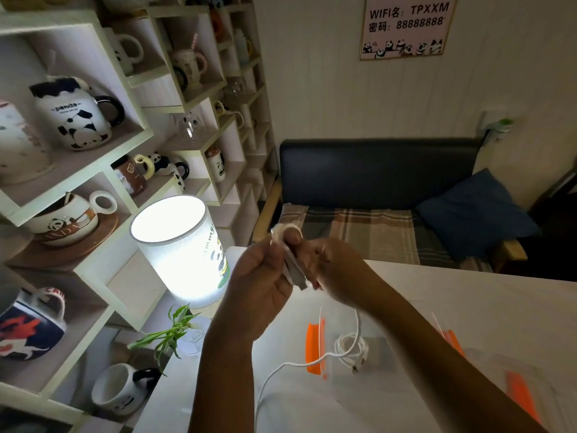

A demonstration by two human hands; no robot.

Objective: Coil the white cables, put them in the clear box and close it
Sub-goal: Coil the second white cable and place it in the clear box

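— As we read across from the left, what do we meet first?

— We meet the shelves (pixel 131 89) with panda mugs in their cubbies, then the lit lamp (pixel 184 251) standing at the table's left end, with a small green plant (pixel 170 334) just below it.

— And the hands?

— We see both raised above the white table (pixel 452 295), meeting at the middle. Our left hand (pixel 259 276) is curled, its fingers pinching a bunch of white cable (pixel 285 234) that loops over the top. Our right hand (pixel 331 264) is closed on the same bunch from the other side, thumb pressed against it. We cannot tell how many turns the bunch has.

— Where does that cable go from there?

— We follow 1 strand hanging down from the hands, running across the table towards the near edge.

— Is anything in the box?

— We see a second cable (pixel 351 346), already coiled, lying inside the clear box (pixel 374 348) under our right forearm. An orange latch (pixel 315 348) sits on the box's left side, another orange piece (pixel 521 398) shows further right, and the box stands open.

— And behind?

— A dark sofa (pixel 374 170) with a blue cushion (pixel 474 210), and a WIFI sign (pixel 406 26) on the wall.
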